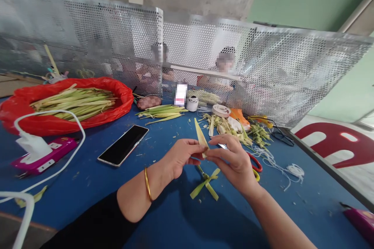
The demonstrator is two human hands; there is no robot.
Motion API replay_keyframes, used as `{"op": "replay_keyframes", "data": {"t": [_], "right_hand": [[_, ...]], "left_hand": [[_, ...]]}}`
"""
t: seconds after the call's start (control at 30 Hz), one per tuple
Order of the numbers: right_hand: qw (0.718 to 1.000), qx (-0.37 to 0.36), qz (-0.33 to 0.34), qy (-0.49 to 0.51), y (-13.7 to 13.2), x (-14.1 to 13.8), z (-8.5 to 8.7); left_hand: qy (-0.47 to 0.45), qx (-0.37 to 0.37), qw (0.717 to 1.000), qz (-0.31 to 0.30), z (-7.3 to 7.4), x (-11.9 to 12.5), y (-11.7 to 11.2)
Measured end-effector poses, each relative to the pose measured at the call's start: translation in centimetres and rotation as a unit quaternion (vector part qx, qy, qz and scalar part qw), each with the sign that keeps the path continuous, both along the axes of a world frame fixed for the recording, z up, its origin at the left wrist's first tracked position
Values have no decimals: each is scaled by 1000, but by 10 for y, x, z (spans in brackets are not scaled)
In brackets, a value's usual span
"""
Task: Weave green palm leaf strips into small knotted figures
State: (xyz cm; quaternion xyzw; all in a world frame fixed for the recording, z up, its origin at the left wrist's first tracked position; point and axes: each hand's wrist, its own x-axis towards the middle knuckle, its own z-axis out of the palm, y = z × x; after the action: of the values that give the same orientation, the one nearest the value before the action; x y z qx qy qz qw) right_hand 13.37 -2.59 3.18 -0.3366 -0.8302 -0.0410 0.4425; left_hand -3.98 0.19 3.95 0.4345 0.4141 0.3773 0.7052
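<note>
My left hand [185,155] pinches a pale yellow-green leaf strip [200,132] between thumb and fingers, its pointed end sticking up. From the other side, my right hand [232,159] has its thumb and fingertips closed at the lower end of the same strip. Below the hands, a small woven leaf piece [207,184] with splayed ends lies on the blue table [163,214]. Scissors with red and yellow handles [256,165] are partly hidden behind my right hand.
A red plastic bag [66,124] of long leaves stands at left, near a purple power strip [46,157] with a white cable. A phone [124,145], leaf bundle [163,112], tape roll [221,110], leaf scraps and white string [295,170] lie around. A perforated metal screen [201,42] stands behind; people sit beyond.
</note>
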Motion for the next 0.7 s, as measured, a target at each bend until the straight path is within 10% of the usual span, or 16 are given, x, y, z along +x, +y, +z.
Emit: {"op": "replay_keyframes", "data": {"t": [0.7], "right_hand": [[943,-279,-58,172,3,-3,-4]], "left_hand": [[34,114,993,24,-6,9,-1]]}}
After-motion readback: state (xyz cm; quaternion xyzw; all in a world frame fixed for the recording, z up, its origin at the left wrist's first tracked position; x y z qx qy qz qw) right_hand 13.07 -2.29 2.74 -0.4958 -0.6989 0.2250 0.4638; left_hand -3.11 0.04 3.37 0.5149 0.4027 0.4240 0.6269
